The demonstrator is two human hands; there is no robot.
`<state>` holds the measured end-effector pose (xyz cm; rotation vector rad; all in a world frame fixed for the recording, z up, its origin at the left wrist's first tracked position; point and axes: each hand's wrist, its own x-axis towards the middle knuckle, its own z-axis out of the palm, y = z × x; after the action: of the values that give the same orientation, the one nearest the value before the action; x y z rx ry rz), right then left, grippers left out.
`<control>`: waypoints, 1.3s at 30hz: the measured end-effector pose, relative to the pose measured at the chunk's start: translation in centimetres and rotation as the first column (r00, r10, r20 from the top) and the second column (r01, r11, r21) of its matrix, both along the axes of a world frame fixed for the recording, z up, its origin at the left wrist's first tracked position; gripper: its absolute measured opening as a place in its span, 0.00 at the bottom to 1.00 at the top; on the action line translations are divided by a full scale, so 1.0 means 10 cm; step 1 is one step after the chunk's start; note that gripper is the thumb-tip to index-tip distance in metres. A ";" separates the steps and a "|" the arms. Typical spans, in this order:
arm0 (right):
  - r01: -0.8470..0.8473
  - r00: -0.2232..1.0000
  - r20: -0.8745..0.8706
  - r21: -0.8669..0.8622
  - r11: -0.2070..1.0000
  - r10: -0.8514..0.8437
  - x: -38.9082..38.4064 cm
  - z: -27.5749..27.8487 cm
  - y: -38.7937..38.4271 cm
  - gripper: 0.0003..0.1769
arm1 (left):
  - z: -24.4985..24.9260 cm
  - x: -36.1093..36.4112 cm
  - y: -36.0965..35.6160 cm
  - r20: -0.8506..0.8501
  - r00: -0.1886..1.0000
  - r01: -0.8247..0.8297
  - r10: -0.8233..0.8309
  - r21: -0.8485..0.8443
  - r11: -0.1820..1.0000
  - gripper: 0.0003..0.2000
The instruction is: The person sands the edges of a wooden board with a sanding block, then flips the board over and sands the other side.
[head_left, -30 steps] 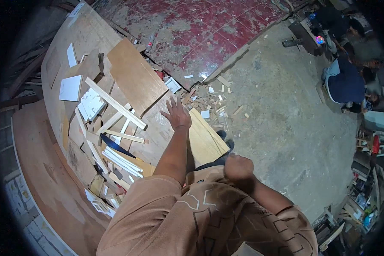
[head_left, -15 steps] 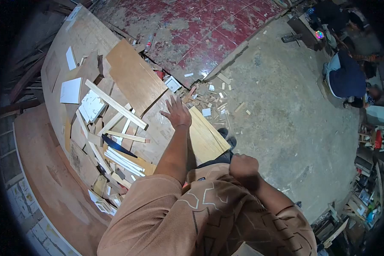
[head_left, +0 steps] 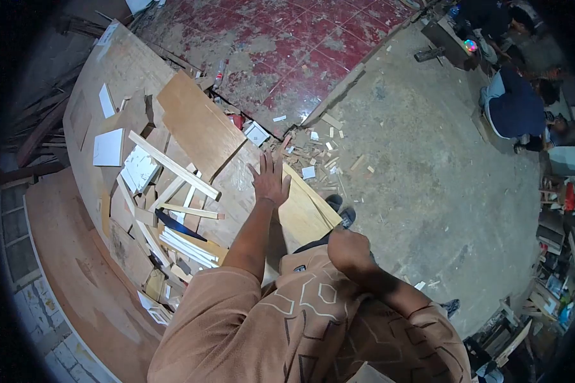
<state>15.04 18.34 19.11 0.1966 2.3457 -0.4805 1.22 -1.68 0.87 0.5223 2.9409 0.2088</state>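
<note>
- The left hand (head_left: 269,180) is spread wide and flat, fingers fanned, palm down on the far end of the pale board (head_left: 303,207), right where that board meets the scuffed sheet under it. It's pressing or steadying, not gripping.
- The right hand (head_left: 348,249) is curled into a fist just below the pale board's near corner. It looks closed, but whether it actually has the board's edge or is just balled up next to it, honestly can't tell from this angle.
- The pale board itself lies tilted off the edge of the wood pile, near end sticking out over the concrete toward the person, with a dark shoe (head_left: 346,217) poking out just beside that near corner.
- Left of the pale board there's a messy heap of white strips (head_left: 179,239) and crossed battens, all sitting on a big plywood sheet (head_left: 128,64).
- Beyond the pale board's far end lies a brown panel (head_left: 198,121), and just to the right of that end a scatter of small offcuts (head_left: 319,150) litters the floor.
- Well off to the right of the pale board, another person (head_left: 514,108) crouches on the concrete, not involved.
- Best read: this is the get-a-hold-of-the-board stage, one hand locating it, the other at the near end.
- Shifting it would call for a proper two-handed grip on the edges and a clear path, since the battens on the left sit close enough to snag.
</note>
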 end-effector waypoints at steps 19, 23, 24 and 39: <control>-0.059 0.998 0.005 -0.038 0.998 0.059 0.25 -0.29 0.24 0.11 | 0.01 -0.01 -0.02 0.022 0.999 0.032 -0.032 -0.034 0.999 0.34; 0.071 0.994 -0.078 -0.032 0.997 -0.074 -0.06 -1.36 -0.19 0.13 | 0.02 -0.01 -0.04 0.028 0.999 0.035 -0.036 0.034 0.999 0.31; 0.068 0.995 -0.077 -0.030 0.997 -0.070 -0.12 -1.39 -0.19 0.13 | 0.02 0.00 -0.02 0.028 0.999 0.031 -0.032 0.036 0.999 0.31; 0.031 0.999 -0.024 -0.040 0.999 -0.032 -0.05 -1.42 -0.14 0.12 | -0.04 0.00 -0.03 0.031 0.999 -0.022 0.021 0.043 0.999 0.25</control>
<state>14.55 16.93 4.90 0.2098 2.3576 -0.5470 1.19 -1.99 0.51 0.4891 2.9195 0.2818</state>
